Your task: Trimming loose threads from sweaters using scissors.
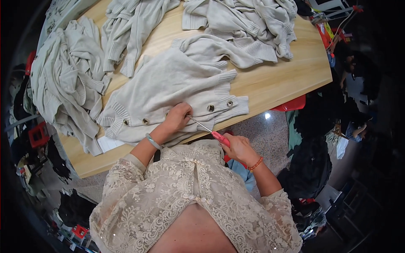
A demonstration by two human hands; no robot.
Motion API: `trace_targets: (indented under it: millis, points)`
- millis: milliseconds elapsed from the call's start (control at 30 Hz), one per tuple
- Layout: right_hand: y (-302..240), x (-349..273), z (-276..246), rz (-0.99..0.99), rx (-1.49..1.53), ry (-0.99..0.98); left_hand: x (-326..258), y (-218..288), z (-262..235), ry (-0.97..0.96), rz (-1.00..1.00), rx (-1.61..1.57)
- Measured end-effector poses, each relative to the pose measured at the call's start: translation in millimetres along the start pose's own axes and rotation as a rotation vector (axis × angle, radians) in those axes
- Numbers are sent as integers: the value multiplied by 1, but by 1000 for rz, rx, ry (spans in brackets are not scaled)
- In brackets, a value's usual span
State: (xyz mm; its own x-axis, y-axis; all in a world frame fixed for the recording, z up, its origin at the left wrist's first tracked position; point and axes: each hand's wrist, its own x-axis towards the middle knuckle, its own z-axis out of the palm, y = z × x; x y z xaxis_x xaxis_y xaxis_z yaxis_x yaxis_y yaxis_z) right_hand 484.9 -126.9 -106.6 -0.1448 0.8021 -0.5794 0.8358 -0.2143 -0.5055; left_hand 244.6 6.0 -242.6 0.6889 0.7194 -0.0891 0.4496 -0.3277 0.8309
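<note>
Worktop: pale wood table [274, 80]; beige knit heaps [63, 80] along left edge
Cardigan [168, 84]: at near edge, under left hand [177, 119], fingers pressed down
Right hand [237, 147]: gripping red-handled tool [211, 130], tip beside left fingers

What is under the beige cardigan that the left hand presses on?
The wooden table lies under the cardigan, with a white sheet showing at its lower left edge. How far the sheet reaches beneath is covered by the knit.
</note>
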Motion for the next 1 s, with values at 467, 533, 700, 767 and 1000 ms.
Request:
trace_targets:
  millis: [467, 533, 700, 767, 1000]
  points:
    - [34, -39, -21, 219, -59, 137, 60, 37, 35, -82, 74, -25]
    - [32, -34, -19, 130, -9, 96, 57, 33, 37, -100, 112, -5]
    - [56, -36, -17, 138, 166, 189, 65, 51, 32, -82, 188, 120]
    - [68, -42, -21, 202, 128, 205, 79, 73, 41, 54, 250, 42]
    - [82, -47, -37, 275, -14, 153, 111, 59, 82, -138, 101, -9]
